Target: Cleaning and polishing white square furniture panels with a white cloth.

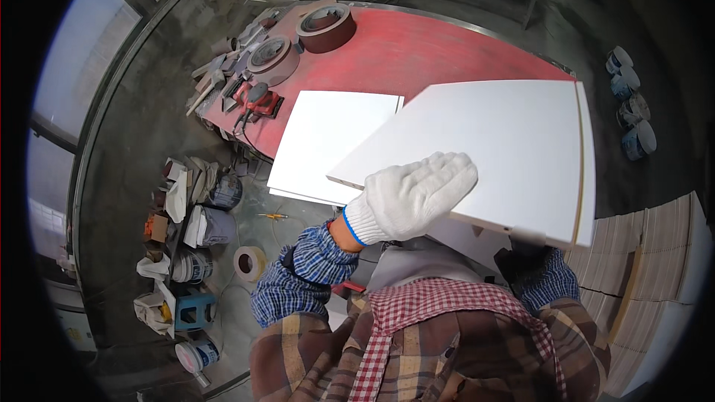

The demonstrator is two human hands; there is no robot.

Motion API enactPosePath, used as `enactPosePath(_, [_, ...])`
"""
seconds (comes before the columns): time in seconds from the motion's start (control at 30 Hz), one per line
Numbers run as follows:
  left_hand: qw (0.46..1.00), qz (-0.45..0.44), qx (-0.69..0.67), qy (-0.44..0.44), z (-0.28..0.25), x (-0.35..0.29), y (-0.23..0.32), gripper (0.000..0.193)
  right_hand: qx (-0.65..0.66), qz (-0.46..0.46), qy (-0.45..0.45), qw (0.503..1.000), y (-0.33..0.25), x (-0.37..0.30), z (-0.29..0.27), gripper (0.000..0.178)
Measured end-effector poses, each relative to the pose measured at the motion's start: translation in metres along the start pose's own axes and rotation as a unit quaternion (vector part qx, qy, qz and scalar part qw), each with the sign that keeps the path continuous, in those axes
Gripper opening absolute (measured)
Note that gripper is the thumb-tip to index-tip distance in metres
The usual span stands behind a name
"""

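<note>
A large white panel (pixel 491 134) with one slanted side juts over the near side of the red table, tilted. My left hand (pixel 424 195), in a white knit glove, lies flat on its upper face near the front edge, fingers stretched out side by side. At the panel's near right edge is my right hand (pixel 527 237), mostly hidden and in shadow; a pale, blurred bit of it seems to wrap that edge. Another white panel (pixel 328 134) lies on the table to the left, partly covered by the first; a further sheet's edge shows under it.
The red table (pixel 432 45) carries abrasive belt rolls (pixel 326 30), a red sander (pixel 257 100) and loose blocks along its left end. Buckets (pixel 192 266), a blue stool (pixel 195 310) and a tape roll (pixel 249 263) stand left on the floor. Stacked boards (pixel 655 275) rise at right.
</note>
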State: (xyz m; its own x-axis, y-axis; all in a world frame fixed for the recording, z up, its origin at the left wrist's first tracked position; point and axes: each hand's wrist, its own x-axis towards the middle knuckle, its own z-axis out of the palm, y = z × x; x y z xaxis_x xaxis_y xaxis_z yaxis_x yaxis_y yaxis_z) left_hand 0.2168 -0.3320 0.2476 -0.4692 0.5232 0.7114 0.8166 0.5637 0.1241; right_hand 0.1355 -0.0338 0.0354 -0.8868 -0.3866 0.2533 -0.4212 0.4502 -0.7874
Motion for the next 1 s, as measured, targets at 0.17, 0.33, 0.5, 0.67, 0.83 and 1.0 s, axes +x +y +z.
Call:
enactPosePath(0.17, [0.985,0.095,0.103,-0.104,-0.03,-0.055,-0.049,0.044,0.104,0.094,-0.046,0.989,-0.011,0.031,0.053,0.042])
enactPosePath(0.33, [0.968,0.076,0.093,-0.222,-0.037,-0.126,-0.099,0.058,0.217,0.189,-0.087,0.954,-0.035,0.064,0.115,0.042])
enactPosePath(0.5, [0.959,0.039,0.076,-0.271,-0.038,-0.175,-0.141,0.062,0.332,0.292,-0.112,0.89,-0.054,0.09,0.179,0.042])
enactPosePath(0.67, [0.956,0.036,0.05,-0.285,-0.035,-0.204,-0.173,0.066,0.442,0.393,-0.089,0.802,-0.074,0.093,0.227,0.042])
enactPosePath(0.83, [0.95,-0.043,-0.006,-0.308,-0.032,-0.217,-0.192,0.066,0.544,0.466,-0.021,0.698,-0.081,0.083,0.238,0.042])
enactPosePath(1.0, [0.944,-0.058,0.026,-0.323,-0.039,-0.23,-0.188,0.063,0.642,0.497,0.014,0.584,-0.094,0.075,0.242,0.041])
